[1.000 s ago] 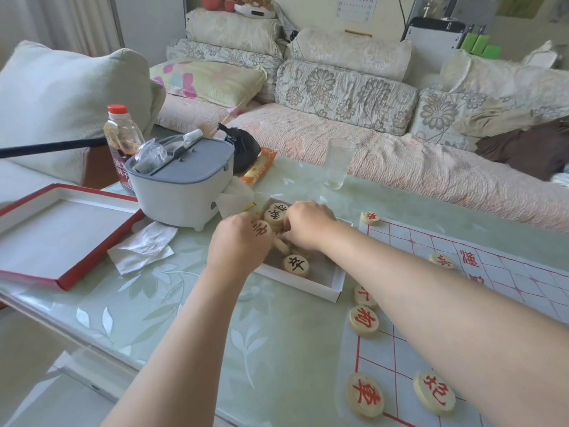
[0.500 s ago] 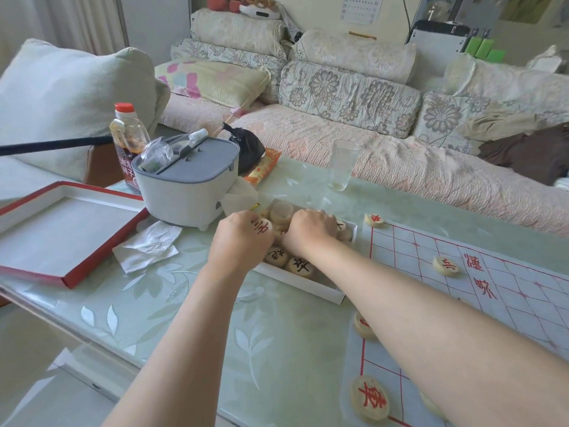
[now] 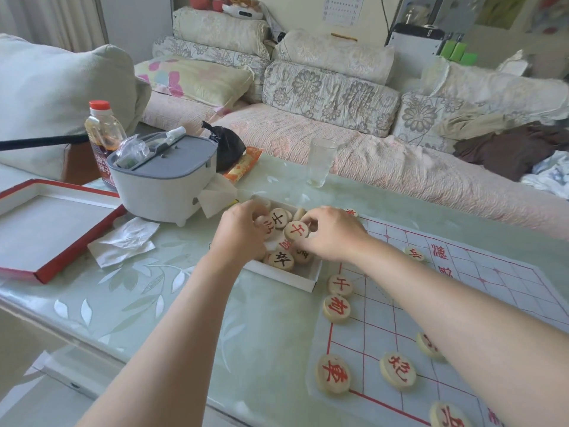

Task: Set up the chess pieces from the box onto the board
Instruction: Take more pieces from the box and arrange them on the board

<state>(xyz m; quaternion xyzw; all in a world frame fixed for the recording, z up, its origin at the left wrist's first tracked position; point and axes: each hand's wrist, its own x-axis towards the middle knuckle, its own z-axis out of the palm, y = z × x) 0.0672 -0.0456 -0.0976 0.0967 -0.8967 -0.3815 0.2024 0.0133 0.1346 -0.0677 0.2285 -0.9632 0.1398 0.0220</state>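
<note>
A shallow white box [image 3: 308, 280] on the glass table holds a heap of round wooden chess pieces with red or black characters. Both my hands are in it. My left hand [image 3: 241, 238] curls over the left side, its fingers closed on a red-marked piece [image 3: 267, 228]. My right hand [image 3: 334, 235] reaches in from the right and pinches a disc with a red character [image 3: 296, 231] on top of the heap. To the right lies the paper board [image 3: 480, 306] with its red grid. Several red pieces stand along its near and left edges, such as one [image 3: 336, 308] close to the box.
A white container with a grey lid [image 3: 163, 183] stands just left of the box, with crumpled tissue [image 3: 123, 241] in front of it. The red-edged box lid [image 3: 46, 232] lies far left. A bottle [image 3: 103, 131] and an empty glass [image 3: 320, 161] stand further back, before the sofa.
Both hands stayed in the box and shuffled the pieces. My right hand has drawn back a little and now pinches a red-character disc on top of the heap.
</note>
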